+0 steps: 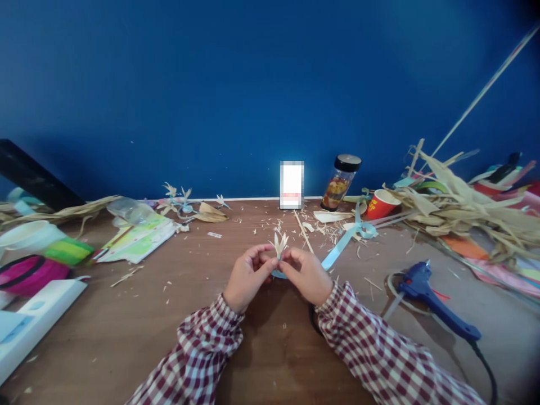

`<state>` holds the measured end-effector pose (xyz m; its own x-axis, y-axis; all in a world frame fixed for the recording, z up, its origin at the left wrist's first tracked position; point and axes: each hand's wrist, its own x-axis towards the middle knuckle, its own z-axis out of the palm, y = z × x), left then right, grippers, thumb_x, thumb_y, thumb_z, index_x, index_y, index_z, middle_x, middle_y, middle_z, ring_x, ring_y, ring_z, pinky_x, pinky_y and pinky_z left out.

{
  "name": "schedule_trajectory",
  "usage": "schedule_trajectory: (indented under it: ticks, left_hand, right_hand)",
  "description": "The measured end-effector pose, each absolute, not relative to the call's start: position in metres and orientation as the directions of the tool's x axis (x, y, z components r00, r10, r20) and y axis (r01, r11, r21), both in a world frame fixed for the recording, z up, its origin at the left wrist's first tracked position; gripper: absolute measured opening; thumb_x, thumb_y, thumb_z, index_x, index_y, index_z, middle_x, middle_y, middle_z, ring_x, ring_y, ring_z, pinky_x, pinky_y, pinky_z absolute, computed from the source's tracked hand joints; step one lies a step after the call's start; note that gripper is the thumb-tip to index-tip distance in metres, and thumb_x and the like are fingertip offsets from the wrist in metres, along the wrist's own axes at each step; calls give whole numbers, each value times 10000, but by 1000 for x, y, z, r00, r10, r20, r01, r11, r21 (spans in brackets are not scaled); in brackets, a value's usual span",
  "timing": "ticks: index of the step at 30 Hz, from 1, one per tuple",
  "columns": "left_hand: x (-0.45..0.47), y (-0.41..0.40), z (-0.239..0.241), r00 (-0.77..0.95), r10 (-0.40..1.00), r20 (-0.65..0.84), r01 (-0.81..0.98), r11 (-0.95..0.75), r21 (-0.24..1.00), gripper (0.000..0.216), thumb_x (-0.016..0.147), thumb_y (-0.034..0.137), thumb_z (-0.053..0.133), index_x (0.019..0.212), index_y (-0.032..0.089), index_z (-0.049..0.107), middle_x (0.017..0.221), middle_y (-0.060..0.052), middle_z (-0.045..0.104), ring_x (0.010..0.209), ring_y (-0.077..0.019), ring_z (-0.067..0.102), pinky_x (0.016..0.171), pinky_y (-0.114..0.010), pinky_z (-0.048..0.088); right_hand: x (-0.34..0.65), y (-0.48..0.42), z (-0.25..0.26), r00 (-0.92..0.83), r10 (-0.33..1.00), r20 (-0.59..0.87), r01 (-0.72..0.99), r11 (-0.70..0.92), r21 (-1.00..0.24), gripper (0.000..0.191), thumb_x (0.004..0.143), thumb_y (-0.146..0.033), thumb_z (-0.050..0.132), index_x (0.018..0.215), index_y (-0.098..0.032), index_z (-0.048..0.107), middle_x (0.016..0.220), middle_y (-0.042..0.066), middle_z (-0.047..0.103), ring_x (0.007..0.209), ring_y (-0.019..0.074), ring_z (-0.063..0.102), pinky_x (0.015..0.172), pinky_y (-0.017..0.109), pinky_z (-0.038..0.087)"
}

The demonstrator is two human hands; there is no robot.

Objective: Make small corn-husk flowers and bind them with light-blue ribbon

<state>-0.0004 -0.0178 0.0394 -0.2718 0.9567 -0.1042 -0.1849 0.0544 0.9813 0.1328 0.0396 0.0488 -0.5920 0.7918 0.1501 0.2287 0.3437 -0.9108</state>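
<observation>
Centrally, in the head view, both hands drawn together above the brown table (126, 315), left hand (251, 278) and right hand (307, 275) nearly meeting, thumbs and fingertips pinched on the base of a small pale husk flower (280, 245). Set right at the fingertips, just beyond the thumbs and midway between the two wrists; no closer to one hand than to the other. Long axis near upright, petals fanning upward, base down in the grip, crosswise to the line from hand to hand. Low between the hands, a bit of light blue ribbon (335, 254), visible again past the right hand and stretching off to the far right, to a loose loop beside scattered shavings (335, 230). Also on the right hand's side, but well apart, a blue glue gun (434, 304) lying nozzle away, handle end toward the near right. Hidden under the thumbs: the flower's base and any binding around it. Impossible to tell: ribbon fastened to the flower, or merely passing behind the fingers. Petals too small to count surely. Masked by coarse pixels: the edges of a bright upright screen (292, 183) near the wall (211, 112). Cut off by the lower edge: both checked sleeves (200, 351) and the gun's cord (484, 360).
</observation>
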Motion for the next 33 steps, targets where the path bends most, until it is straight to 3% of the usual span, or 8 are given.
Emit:
schedule_trajectory:
  ticks: [5,9,14,18,23,28,33]
  left_hand:
    - [0,-18,35,-275,954,-119,-145,81,986,229,615,308,685,767,137,671,700,-28,642,593,-112,547,529,-210,439]
    - [1,-19,33,-295,949,-115,-157,71,985,202,628,322,675,739,154,678,694,-24,649,602,-118,556,566,-229,456]
    - [4,-19,32,-369,927,-73,-106,36,994,215,637,342,664,708,139,673,593,-11,622,514,-97,512,500,-202,407]
    - [6,-19,34,-353,930,-105,-182,42,982,218,645,339,659,711,132,662,608,-10,614,527,-92,507,515,-201,408]
    - [4,-19,35,-202,961,-187,-291,123,949,216,615,295,692,755,132,664,675,-17,625,564,-88,517,546,-205,426]
    - [1,-18,36,-263,927,-267,-385,153,910,215,546,282,737,685,138,660,649,-6,630,572,-86,538,569,-212,447]
    - [0,-17,38,-316,905,-284,-423,134,896,245,556,299,730,716,129,659,604,6,595,534,-64,507,493,-166,410]
  right_hand:
    - [135,36,47,-604,778,174,306,428,-850,146,783,-262,505,744,-152,591,670,16,614,616,120,539,585,229,410]
    - [136,36,47,-594,779,200,296,443,-846,168,790,-279,503,705,-160,586,656,4,603,615,115,530,582,222,398]
    - [135,33,46,-577,789,213,291,442,-849,198,803,-302,486,683,-165,564,597,-17,550,570,105,486,550,214,376]
    - [135,32,46,-568,790,229,302,459,-835,180,808,-275,478,692,-164,560,619,-14,555,598,109,494,572,217,373]
    - [138,36,47,-604,777,181,299,431,-851,182,806,-279,480,709,-157,574,639,-3,574,611,114,505,584,223,388]
    - [138,36,46,-595,789,149,297,389,-872,160,798,-257,481,749,-152,591,663,7,593,622,118,517,594,233,405]
    - [138,36,43,-585,804,109,266,317,-910,187,814,-302,461,809,-164,588,655,0,590,585,106,518,549,216,405]
